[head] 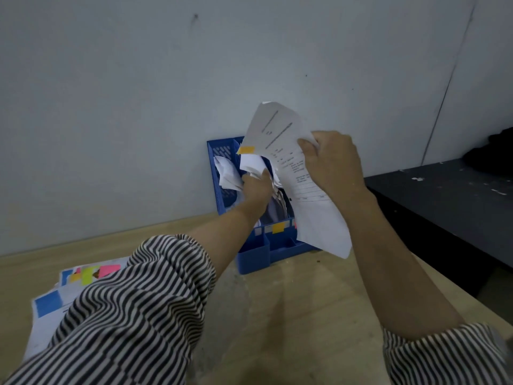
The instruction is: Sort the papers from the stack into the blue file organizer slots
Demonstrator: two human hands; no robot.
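Note:
A blue file organizer (252, 254) stands against the wall on the wooden table, with white papers in its slots and a yellow tab on its front. My right hand (330, 159) grips a printed white sheet (280, 140) with an orange sticky tab, held tilted above the organizer's right side. My left hand (256, 186) reaches into the middle slot and holds the crumpled white papers (251, 163) there. The stack of papers (52, 301), with blue patches and yellow, green and pink tabs, lies at the left, partly under my striped sleeve.
The wooden table (291, 315) runs to a grey wall (138, 107). A black bench or shelf (449, 201) with white flecks stands lower at the right, a dark object (497, 151) on its far end.

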